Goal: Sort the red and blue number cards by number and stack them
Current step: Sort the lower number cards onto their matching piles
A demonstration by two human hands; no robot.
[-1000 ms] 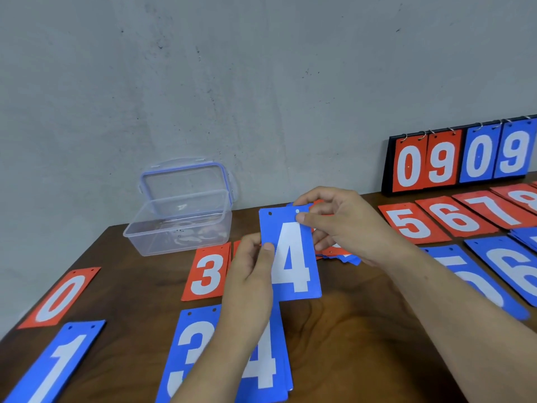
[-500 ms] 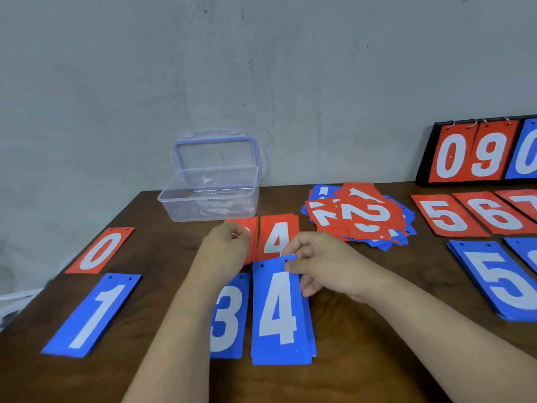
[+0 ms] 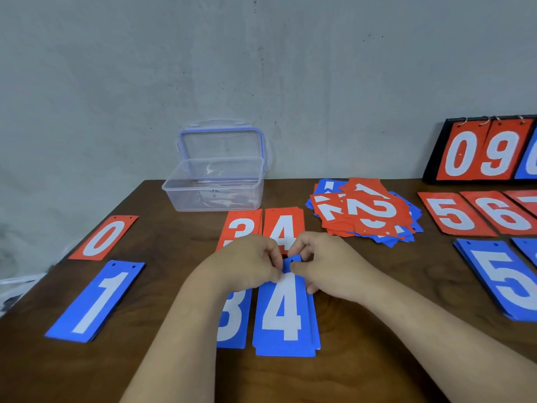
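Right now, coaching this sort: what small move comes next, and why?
Probably release the blue 4 card, then reach for the mixed pile: the card lies on its stack, left hand and right hand pinching its top edge, and the pile is unsorted.

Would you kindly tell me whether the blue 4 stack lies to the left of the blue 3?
No, the blue 4 stack lies directly to the right of the blue 3, their long edges side by side.

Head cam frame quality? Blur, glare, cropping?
Head view: even, soft light, no hard shadows; glints on the clear box; left hand and right hand on the blue 4 card slightly soft; scoreboard and blue 5 stack cut at right edge.
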